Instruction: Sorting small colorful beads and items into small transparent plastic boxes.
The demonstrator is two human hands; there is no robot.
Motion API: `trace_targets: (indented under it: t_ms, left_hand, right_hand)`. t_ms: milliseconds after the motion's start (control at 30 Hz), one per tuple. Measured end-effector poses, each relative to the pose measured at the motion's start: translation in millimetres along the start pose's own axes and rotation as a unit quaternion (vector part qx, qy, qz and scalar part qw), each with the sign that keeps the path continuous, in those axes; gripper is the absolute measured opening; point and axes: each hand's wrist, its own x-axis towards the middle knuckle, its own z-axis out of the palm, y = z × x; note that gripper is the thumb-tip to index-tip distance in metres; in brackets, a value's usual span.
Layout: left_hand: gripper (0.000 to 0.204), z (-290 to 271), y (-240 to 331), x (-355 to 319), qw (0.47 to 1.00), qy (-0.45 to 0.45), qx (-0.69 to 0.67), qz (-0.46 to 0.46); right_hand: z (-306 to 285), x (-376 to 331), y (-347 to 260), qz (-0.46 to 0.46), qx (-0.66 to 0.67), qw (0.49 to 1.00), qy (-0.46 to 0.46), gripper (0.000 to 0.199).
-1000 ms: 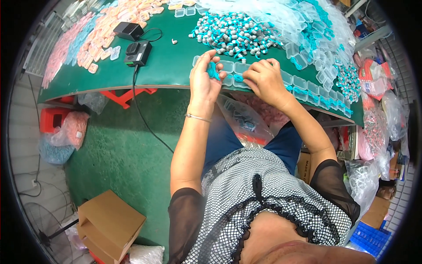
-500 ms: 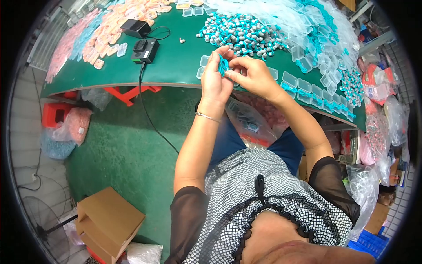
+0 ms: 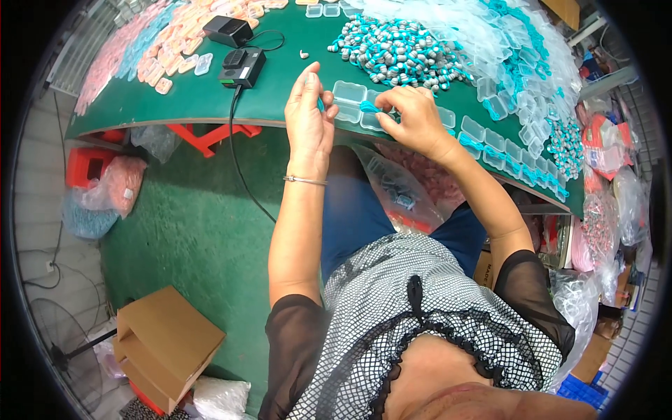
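Observation:
My right hand (image 3: 416, 120) pinches a small looped bundle of teal cord (image 3: 369, 107) between thumb and fingers. The bundle is over an open clear plastic box (image 3: 350, 92) at the table's front edge. To its left, my left hand (image 3: 309, 122) is raised with its fingers curled, and a bit of teal cord (image 3: 321, 104) shows between them; the rest is hidden by the hand. Further right, a row of open clear boxes (image 3: 473, 129) runs along the edge with teal cords lying in them.
Behind my hands lies a heap of grey-and-teal ribbed pieces (image 3: 399, 52). Clear boxes (image 3: 483, 35) pile up at the back right, orange-filled boxes (image 3: 168, 56) at the back left. A black device (image 3: 242, 66) trails a cable off the green table (image 3: 189, 105). A cardboard box (image 3: 168, 336) stands on the floor.
My hands, together over the teal cord before, have parted. The left moved left; the right now holds a cord bundle over the open box. The view has shifted slightly.

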Motion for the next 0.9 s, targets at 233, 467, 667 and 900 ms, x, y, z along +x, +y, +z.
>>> trace_targets:
  t_ms: [233, 467, 667, 900]
  left_hand:
    - [0.024, -12, -2, 2, 0.989, 0.033, 0.139, 0.048]
    - [0.019, -15, -7, 12, 0.941, -0.034, 0.308, 0.138]
    - [0.021, -14, 1, 20, 0.805, -0.144, 0.556, 0.152]
    - [0.022, -28, 6, 29, 0.716, -0.160, 0.633, 0.247]
  right_hand:
    - [6, -2, 0, -0.028, -0.081, 0.996, -0.006, 0.013]
    - [5, -1, -5, -0.030, -0.122, 0.992, -0.030, 0.012]
    - [9, 3, -5, -0.019, -0.119, 0.991, -0.061, 0.013]
    - [15, 10, -6, -0.009, -0.093, 0.993, -0.066, 0.014]
